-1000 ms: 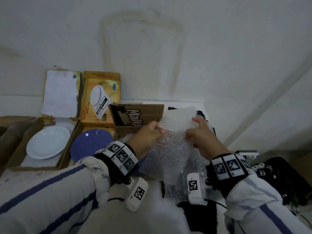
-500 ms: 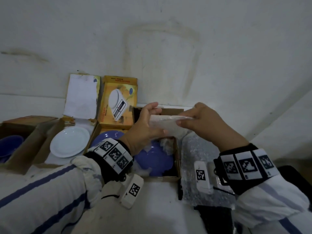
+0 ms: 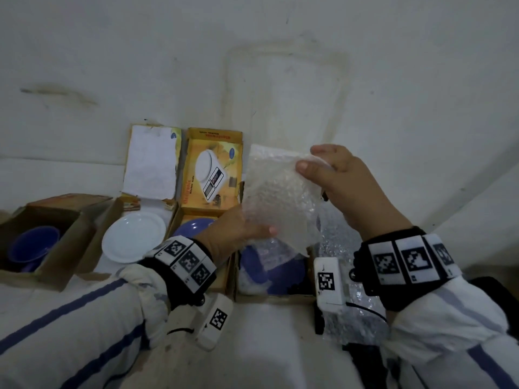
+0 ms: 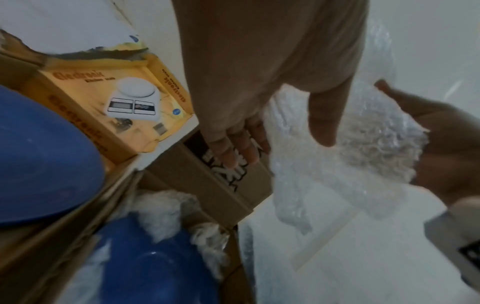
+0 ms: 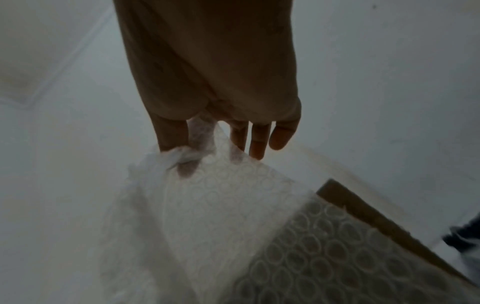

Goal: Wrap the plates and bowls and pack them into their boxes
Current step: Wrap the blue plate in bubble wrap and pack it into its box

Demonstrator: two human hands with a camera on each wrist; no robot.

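I hold a clear bubble wrap sheet upright above an open brown box that contains a blue dish and some wrap. My left hand grips the sheet's lower left edge. My right hand pinches its upper right corner. In the left wrist view my left hand has its thumb on the bubble wrap, and the brown box lies below. In the right wrist view the right hand pinches the bubble wrap between thumb and finger.
To the left, a yellow kitchen-scale box holds a blue plate. A white plate lies in another box, and a blue bowl sits in a far-left carton. More bubble wrap lies at the right. The wall is close behind.
The sheet has turned from lying edge-on between my hands to standing upright. My left hand dropped to its lower edge while the right hand rose with the top corner.
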